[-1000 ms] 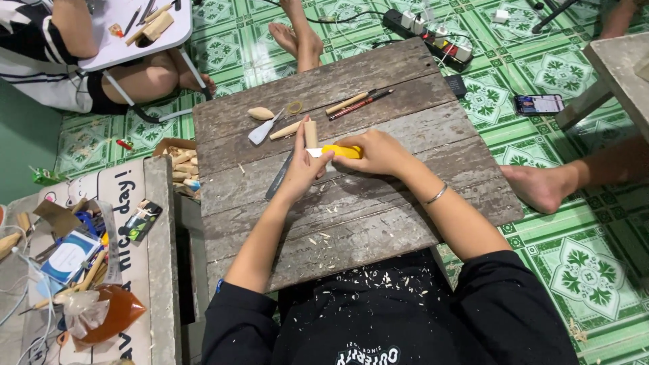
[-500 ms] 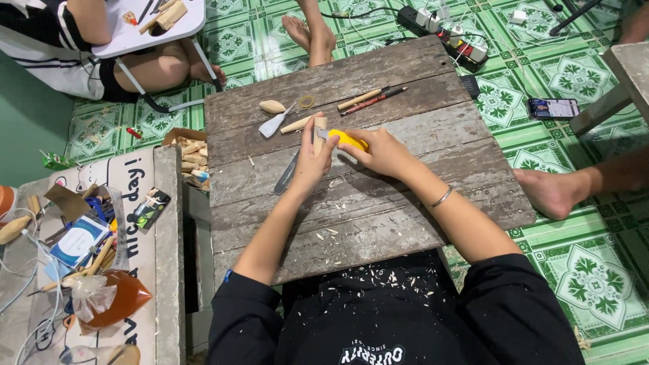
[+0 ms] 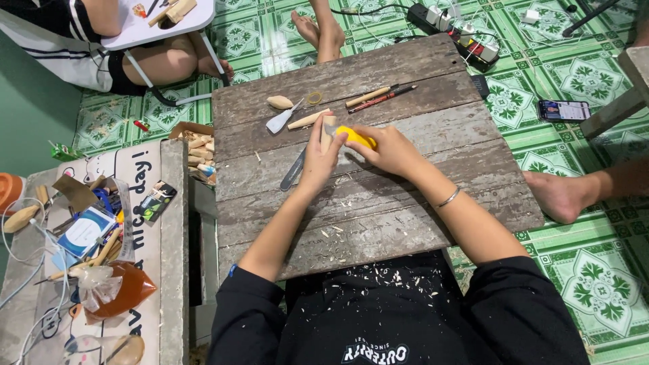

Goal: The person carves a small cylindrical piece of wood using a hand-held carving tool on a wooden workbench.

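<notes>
**Two hands carve a small wood piece on a plank table**

Nearest to the camera, pale wood shavings (image 3: 378,274) lie on the person's black shirt and on the near edge of the grey plank table (image 3: 405,223). A thin bracelet (image 3: 448,197) sits on the right wrist.

Further in, the two hands meet in the middle of the table. The left hand (image 3: 318,159) has its fingers closed around a small pale wood piece (image 3: 328,126), which stands almost upright above the planks. The right hand (image 3: 389,150) is clenched on a yellow-handled knife (image 3: 356,137), and the handle touches the wood piece. The blade itself is hidden, so I cannot tell where it cuts. Just left of the left hand, a grey flat tool (image 3: 293,169) lies on the table.

The wood piece looks light and stiff, dry and not slippery, but it is thin, so I judge it can split under strong pressure. The best hold seems to be low on its body, with the fingers away from the cutting side.

Far on the table lie a carved wooden spoon (image 3: 280,102), a white spoon shape (image 3: 279,122), a rubber band (image 3: 314,98) and a pencil (image 3: 382,99). On the left, a box of wood blanks (image 3: 199,150) stands on the floor. Another person's feet (image 3: 318,30) rest beyond the far edge.
</notes>
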